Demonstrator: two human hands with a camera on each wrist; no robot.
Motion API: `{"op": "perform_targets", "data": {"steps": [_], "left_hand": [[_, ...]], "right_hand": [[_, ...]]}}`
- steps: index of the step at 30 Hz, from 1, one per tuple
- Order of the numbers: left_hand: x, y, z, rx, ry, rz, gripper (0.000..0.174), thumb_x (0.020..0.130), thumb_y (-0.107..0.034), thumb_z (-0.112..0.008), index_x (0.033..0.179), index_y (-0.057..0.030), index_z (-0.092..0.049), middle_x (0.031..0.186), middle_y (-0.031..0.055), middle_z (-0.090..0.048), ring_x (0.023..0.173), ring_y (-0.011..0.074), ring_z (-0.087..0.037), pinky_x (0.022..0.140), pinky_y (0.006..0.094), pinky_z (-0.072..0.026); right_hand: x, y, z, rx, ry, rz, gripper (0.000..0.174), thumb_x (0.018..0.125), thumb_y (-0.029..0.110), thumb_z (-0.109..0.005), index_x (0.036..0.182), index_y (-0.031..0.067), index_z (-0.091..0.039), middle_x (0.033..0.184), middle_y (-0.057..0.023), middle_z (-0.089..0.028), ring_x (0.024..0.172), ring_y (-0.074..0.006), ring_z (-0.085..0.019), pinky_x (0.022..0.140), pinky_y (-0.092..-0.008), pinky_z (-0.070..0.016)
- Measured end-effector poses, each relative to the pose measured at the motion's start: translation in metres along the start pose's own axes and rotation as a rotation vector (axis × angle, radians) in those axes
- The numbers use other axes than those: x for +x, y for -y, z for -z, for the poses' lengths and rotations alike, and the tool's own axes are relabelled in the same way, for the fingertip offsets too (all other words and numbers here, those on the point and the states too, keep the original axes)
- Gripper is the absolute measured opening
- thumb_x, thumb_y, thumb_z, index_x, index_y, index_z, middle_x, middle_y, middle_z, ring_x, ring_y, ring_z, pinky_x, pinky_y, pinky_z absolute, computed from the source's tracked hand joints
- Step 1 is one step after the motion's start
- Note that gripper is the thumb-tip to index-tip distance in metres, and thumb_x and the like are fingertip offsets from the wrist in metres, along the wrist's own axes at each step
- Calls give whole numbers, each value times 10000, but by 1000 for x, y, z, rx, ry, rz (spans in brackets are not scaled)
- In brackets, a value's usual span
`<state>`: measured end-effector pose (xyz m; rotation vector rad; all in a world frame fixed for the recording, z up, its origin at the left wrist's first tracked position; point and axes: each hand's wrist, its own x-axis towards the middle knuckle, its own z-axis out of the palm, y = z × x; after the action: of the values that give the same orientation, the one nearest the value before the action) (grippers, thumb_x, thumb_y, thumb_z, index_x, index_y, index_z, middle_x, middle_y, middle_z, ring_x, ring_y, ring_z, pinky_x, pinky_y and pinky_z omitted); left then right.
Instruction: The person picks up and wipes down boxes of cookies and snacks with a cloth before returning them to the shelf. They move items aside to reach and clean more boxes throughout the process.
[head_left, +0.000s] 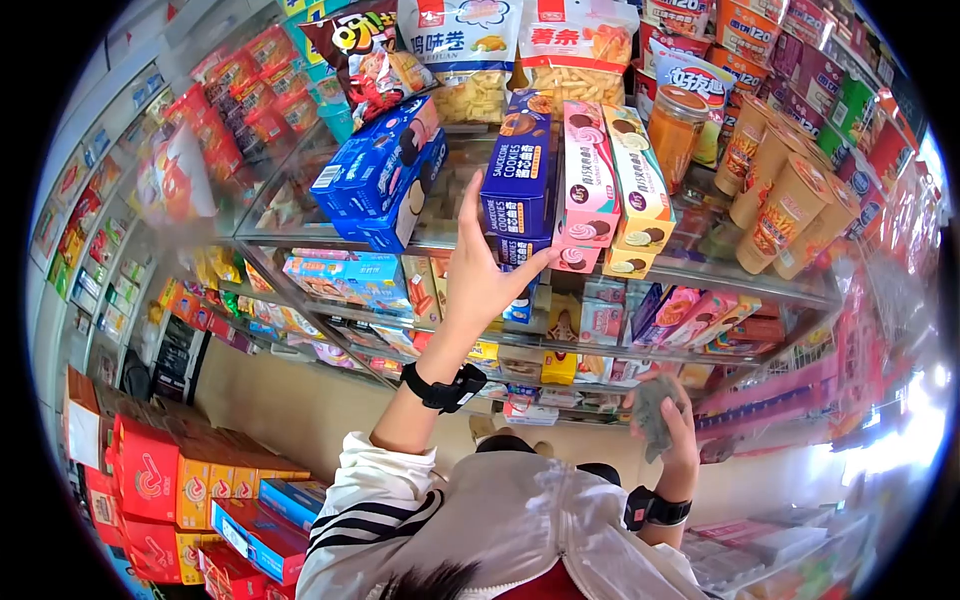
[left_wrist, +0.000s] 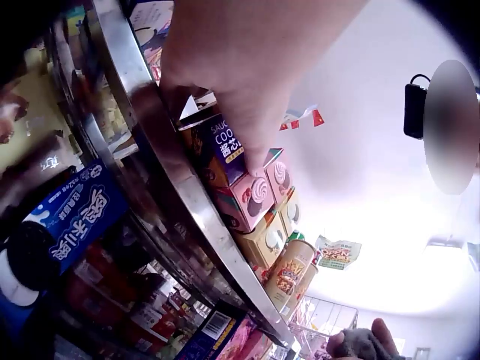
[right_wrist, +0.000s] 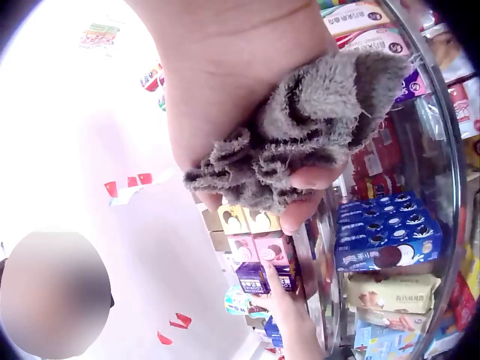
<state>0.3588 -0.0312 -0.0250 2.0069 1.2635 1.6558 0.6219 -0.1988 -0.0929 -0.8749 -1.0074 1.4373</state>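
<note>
Pink box (head_left: 588,175) at three o'clock of blue cookie box (head_left: 518,170) on glass shelf (head_left: 700,268), left hand (head_left: 480,275) below, fingers straight against the box's side, right hand (head_left: 682,442) at five o'clock, clutching grey cloth (head_left: 652,412).

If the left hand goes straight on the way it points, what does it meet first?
The dark blue cookie box on the glass shelf; the left hand's straight fingers seem to touch it, though depth is unclear. The right hand, gripping a grey cloth, is well below.
</note>
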Motion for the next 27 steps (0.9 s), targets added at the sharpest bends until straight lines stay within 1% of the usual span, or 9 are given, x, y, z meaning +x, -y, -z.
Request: {"op": "perform_targets", "data": {"steps": [3, 8, 9, 12, 17, 19, 20, 22, 27], "left_hand": [[-4, 2, -1, -12, -29, -26, 1130, 699, -345, -863, 1504, -34, -134, 1354, 261, -473, 1183, 343, -568, 956, 405, -479], [-10, 5, -2, -111, -66, 22, 991, 773, -207, -775, 1501, -13, -129, 1298, 279, -518, 1144, 340, -590, 934, 381, -487], [-9, 10, -4, -109, -114, -26, 957, 783, -148, -734, 1499, 4, -118, 1331, 300, -478, 1161, 337, -573, 941, 367, -483], [-4, 18, -6, -155, -225, -101, 947, 785, -124, -722, 1498, 12, -114, 1367, 312, -433, 1188, 339, -548, 954, 371, -477], [3, 12, -12, -47, -307, -76, 964, 791, -201, -774, 1486, 13, -141, 1351, 299, -455, 1163, 341, -559, 970, 399, -463], [4, -3, -12, 30, -305, 180, 878, 832, -262, -760, 1462, -3, -207, 1316, 250, -487, 1157, 321, -551, 978, 388, -438], [4, -3, -14, 30, -305, 180, 878, 832, -262, -760, 1462, -3, -207, 1316, 250, -487, 1157, 321, -551, 978, 388, -438], [6, 0, -19, 4, -377, 227, 809, 833, -328, -757, 1409, 13, -304, 1259, 236, -536, 1102, 322, -583, 946, 389, -447], [10, 7, -13, 25, -382, 177, 718, 823, -291, -771, 1344, 24, -390, 1232, 227, -557, 1076, 309, -595, 930, 396, -455]], "right_hand": [[0, -3, 1, -21, 2, -4, 565, 890, 419, -623, 1226, -22, -511, 952, -148, -634, 686, -156, -596, 586, -246, -463], [-3, 1, 2, -26, -32, 2, 575, 882, 426, -621, 1219, -27, -517, 947, -137, -638, 672, -147, -595, 579, -238, -458], [-3, 1, 3, -37, -45, -7, 573, 880, 424, -620, 1217, -29, -519, 946, -135, -639, 668, -145, -595, 578, -237, -457], [-5, 0, 3, -29, -60, -4, 575, 878, 424, -618, 1218, -29, -518, 944, -129, -642, 662, -142, -595, 573, -235, -453], [-5, -3, 2, -12, -65, -10, 559, 886, 410, -606, 1221, -27, -513, 950, -132, -637, 672, -143, -589, 577, -238, -450], [-6, -2, 1, -14, -61, -16, 553, 889, 406, -603, 1223, -25, -512, 951, -134, -635, 675, -143, -586, 579, -240, -449], [-6, -2, 0, -8, -56, -17, 547, 891, 402, -601, 1224, -23, -511, 952, -135, -633, 678, -143, -584, 581, -241, -449], [-6, -2, -1, 0, -51, -18, 541, 893, 398, -599, 1225, -20, -511, 953, -137, -632, 681, -143, -582, 584, -243, -450], [-8, -5, 3, -3, -59, -5, 535, 898, 400, -592, 1222, -19, -513, 953, -137, -632, 671, -146, -588, 565, -238, -446]]}}
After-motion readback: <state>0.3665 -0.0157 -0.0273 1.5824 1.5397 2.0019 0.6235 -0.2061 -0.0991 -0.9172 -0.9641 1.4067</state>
